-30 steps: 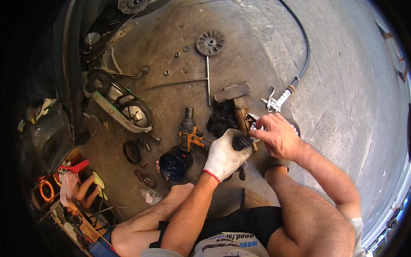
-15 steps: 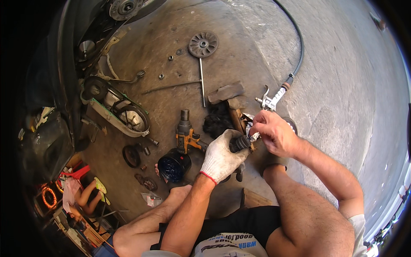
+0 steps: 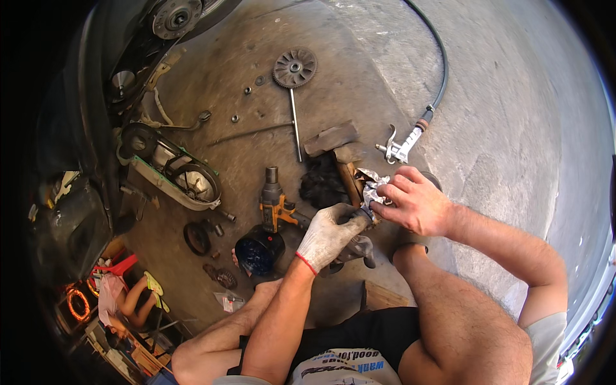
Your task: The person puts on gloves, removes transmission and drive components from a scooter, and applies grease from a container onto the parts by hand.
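Observation:
My left hand (image 3: 330,234), in a white knit glove with a red cuff edge, is closed around a dark ribbed cylindrical part (image 3: 366,215). The glove hides most of that part. My bare right hand (image 3: 414,202) is just to the right, its fingers bent and drawn together against a crumpled silvery sheet (image 3: 373,189). Whether they grip the sheet or something small is hidden. Below the glove lies a grey metal piece (image 3: 359,249). Left of the glove stand a yellow-and-black impact wrench (image 3: 276,208) and a dark blue round container (image 3: 260,250).
An air blow gun (image 3: 404,144) on a black hose lies beyond my right hand. Wood blocks (image 3: 330,138) and a black rag (image 3: 323,183) are ahead. Farther off are a finned wheel (image 3: 295,67), a T-handle wrench (image 3: 295,125) and an open engine cover (image 3: 173,167). Another person (image 3: 122,298) is lower left.
My right hand has shifted slightly right and down, uncovering more of the crumpled sheet. The ribbed part in my left hand shows less. The whole view has shifted slightly.

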A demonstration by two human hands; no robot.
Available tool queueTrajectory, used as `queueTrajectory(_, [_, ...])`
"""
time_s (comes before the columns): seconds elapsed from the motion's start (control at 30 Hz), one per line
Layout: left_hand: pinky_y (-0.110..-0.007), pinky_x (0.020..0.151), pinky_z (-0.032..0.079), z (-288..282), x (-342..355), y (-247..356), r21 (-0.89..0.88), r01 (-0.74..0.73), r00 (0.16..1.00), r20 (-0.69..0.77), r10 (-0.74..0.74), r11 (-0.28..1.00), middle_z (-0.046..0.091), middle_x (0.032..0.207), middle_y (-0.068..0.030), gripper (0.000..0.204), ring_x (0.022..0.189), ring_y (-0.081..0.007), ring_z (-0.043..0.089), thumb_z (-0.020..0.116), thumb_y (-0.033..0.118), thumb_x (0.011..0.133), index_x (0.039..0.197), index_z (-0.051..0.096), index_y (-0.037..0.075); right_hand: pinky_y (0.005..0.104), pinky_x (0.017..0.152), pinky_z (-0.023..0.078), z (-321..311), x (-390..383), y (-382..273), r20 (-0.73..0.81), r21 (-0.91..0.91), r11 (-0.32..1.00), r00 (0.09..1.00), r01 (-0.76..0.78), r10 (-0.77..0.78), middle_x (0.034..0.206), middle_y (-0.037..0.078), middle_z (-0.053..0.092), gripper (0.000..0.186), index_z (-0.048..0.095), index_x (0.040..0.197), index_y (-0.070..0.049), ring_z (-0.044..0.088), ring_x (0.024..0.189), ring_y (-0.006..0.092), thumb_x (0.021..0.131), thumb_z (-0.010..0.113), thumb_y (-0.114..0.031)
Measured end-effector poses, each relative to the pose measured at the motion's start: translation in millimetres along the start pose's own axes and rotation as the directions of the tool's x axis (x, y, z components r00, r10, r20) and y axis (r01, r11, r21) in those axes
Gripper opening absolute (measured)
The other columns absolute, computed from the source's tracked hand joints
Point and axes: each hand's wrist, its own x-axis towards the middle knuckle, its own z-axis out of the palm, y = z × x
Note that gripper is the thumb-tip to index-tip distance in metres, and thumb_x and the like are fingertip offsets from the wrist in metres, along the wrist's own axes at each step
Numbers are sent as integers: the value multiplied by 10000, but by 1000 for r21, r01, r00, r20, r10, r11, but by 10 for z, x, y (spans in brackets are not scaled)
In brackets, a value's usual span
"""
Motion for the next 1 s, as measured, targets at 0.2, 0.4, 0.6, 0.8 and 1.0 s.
queueTrajectory(0.2, [-250,652,517,-22,14,-29,-6,-67,998,17,67,998,696,862,-48,297,758,-90,640,712,151,896,1134,650,-17,451,1019,384,-108,-76,61,26,131,981,989,-145,143,1130,57,563,396,658,1134,-175,548,1051,241,739,646,-143])
queueTrajectory(0.4, [-258,560,525,66,-39,75,-67,-74,997,17,75,995,669,859,-52,274,672,-120,668,698,98,896,1126,604,-18,394,895,421,-94,-44,-70,-22,400,849,923,-345,385,1092,69,572,346,695,1036,-148,551,1043,285,726,659,1])
queueTrajectory(0.6, [-281,766,538,119,-71,177,-37,-51,998,27,52,998,678,1018,-86,301,864,-126,644,704,85,880,1141,606,-27,407,861,423,-29,-79,-212,36,536,707,849,-461,527,1033,74,585,313,707,926,-127,564,1012,287,701,586,54])
queueTrajectory(0.8, [-271,711,565,171,-42,145,-2,-98,995,-3,98,995,665,1009,-84,307,827,-117,658,696,23,870,1149,578,-24,429,859,425,14,-80,-242,49,597,632,809,-493,585,1014,88,584,320,707,915,-109,565,1004,305,701,547,68])
queueTrajectory(1.0, [-284,607,592,258,-17,136,27,-75,996,-40,76,997,647,1022,-95,324,714,-155,699,695,-29,852,1142,550,-25,338,792,464,44,-111,-261,197,735,356,685,-577,702,1008,98,597,260,710,947,-67,615,880,229,782,546,48])
